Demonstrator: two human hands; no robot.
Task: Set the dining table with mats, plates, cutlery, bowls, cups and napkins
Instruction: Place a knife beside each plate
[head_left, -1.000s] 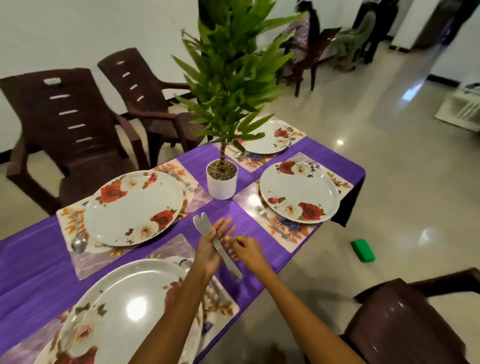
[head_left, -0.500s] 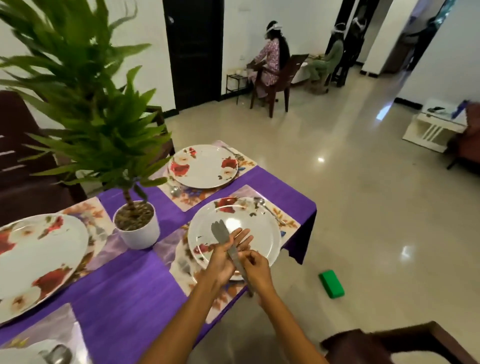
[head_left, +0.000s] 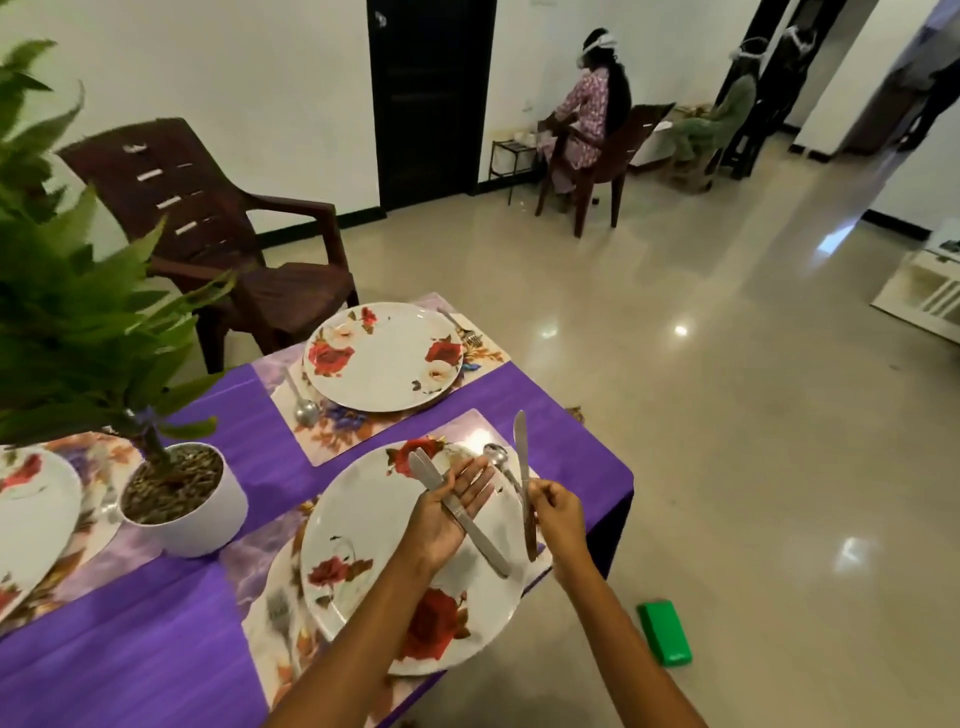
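Right hand (head_left: 558, 512) pinches one knife (head_left: 523, 478) for this plate (head_left: 374, 525); left hand (head_left: 451, 506) lies flat, cradling the spare knives (head_left: 457, 512) for later.

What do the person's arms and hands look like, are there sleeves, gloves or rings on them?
Both arms are bare as far as the picture shows: no sleeves in view. The left hand and right hand wear no gloves. I can see no rings, watch or bracelets on either wrist.
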